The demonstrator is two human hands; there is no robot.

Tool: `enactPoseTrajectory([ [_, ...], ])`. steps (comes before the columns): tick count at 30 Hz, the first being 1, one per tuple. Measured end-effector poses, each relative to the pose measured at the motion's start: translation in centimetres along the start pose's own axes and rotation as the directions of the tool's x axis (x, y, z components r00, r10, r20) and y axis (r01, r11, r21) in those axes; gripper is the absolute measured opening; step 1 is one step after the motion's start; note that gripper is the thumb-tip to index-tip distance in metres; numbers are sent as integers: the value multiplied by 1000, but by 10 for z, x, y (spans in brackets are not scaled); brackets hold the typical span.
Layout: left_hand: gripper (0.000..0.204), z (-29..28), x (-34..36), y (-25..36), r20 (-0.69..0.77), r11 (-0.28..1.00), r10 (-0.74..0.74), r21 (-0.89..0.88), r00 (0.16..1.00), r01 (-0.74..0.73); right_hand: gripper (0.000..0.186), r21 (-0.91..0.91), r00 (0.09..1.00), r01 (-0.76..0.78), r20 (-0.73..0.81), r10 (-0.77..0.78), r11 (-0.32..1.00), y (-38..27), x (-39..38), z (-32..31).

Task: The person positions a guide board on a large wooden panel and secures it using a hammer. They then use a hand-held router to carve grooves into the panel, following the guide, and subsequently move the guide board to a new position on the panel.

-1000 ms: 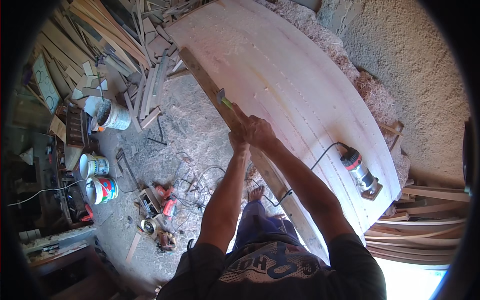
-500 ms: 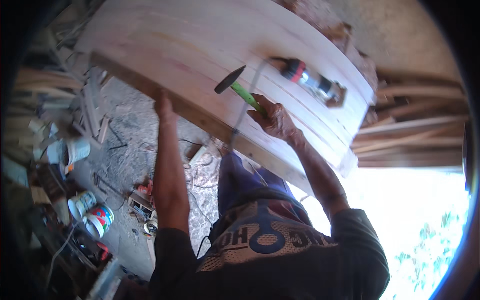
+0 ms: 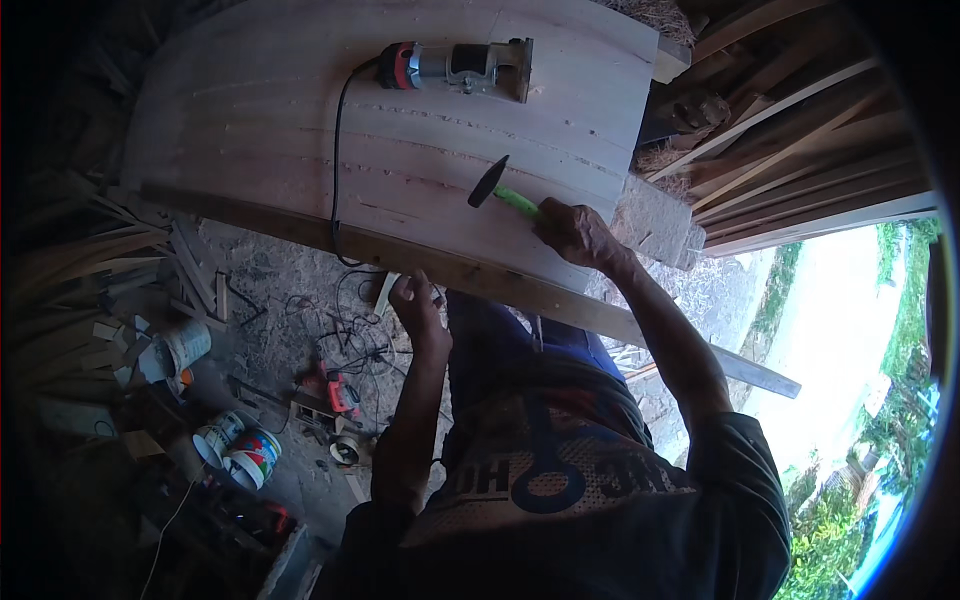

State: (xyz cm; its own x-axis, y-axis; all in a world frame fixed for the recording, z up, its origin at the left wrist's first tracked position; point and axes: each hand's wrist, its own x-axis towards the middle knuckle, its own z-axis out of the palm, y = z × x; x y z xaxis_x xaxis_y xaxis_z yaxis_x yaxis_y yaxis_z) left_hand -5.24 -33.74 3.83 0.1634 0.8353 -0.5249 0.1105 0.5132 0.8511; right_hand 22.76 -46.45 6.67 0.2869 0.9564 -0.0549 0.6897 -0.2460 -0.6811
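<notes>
A large pale wooden panel (image 3: 420,150) of joined boards lies in front of me, with a darker wooden strip (image 3: 480,278) running along its near edge. My right hand (image 3: 575,232) is closed on the green handle of a hammer (image 3: 490,182), whose dark head is raised just over the panel. My left hand (image 3: 415,305) is just below the strip, fingers curled beside a small pale sliver of wood (image 3: 385,293); whether it grips the sliver is unclear. A red and silver router (image 3: 455,65) rests on the far part of the panel, its black cord (image 3: 335,180) trailing over the near edge.
Paint buckets (image 3: 240,450) and a white tub (image 3: 180,345) stand on the sawdust-covered floor at left, near a red power tool (image 3: 340,392) and tangled cords. Scrap timber (image 3: 130,260) is heaped at left. Long planks (image 3: 800,150) are stacked at right beside a bright opening.
My view has swung, so the panel and router now sit higher and more central. The hammer stays in my right hand. My left hand has come off the panel's edge to just under the strip.
</notes>
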Motion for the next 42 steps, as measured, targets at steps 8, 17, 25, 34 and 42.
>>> enactPoseTrajectory([
  [8, 64, 61, -35, -35, 309, 933, -80, -312, 948, 180, 27, 94, 999, -43, -14, 45, 995, 10, -4, 2],
  [17, 60, 61, -32, -42, 301, 932, 24, -351, 953, 87, 26, 73, 999, 23, -38, -21, 997, 19, -2, 8],
  [25, 66, 69, -46, -28, 257, 928, -79, -334, 963, 166, 27, 61, 1000, 19, -24, -18, 998, 12, -2, 0],
  [34, 55, 75, -30, -72, 114, 936, 35, -352, 993, 8, 61, 95, 979, 155, 117, -165, 983, -19, -102, -13],
  [42, 49, 82, -24, -79, 42, 939, 60, -341, 997, -42, 77, -154, 944, 249, 260, -204, 956, -17, -126, -26],
])
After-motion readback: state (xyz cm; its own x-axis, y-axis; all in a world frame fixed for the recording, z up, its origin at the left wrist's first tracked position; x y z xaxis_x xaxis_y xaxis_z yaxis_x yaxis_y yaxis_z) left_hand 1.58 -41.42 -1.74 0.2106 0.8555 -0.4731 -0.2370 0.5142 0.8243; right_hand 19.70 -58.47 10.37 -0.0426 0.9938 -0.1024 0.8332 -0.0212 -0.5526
